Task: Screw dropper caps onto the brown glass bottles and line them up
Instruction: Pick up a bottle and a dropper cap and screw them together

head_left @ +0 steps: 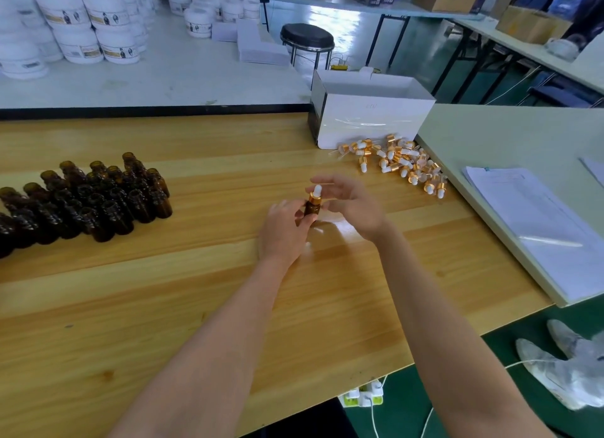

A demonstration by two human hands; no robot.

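Held item: brown bottle (311, 208), upright at centre, dropper cap (316, 194) with gold collar and white bulb on top.
Grip: left hand (284, 230) curls round the bottle's body.
Other hand: right hand (351, 205) loosely spread just beside the cap; contact unclear.
Open room: bare wooden table (196, 290) runs to the near edge.
Left side: uncapped bottles (98, 202), clustered.
Far right: loose caps (402, 163) heaped against white box (369, 120).

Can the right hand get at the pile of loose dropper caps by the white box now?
Probably yes: only bare tabletop lies between the right hand and the pile of caps, and the hand looks open.
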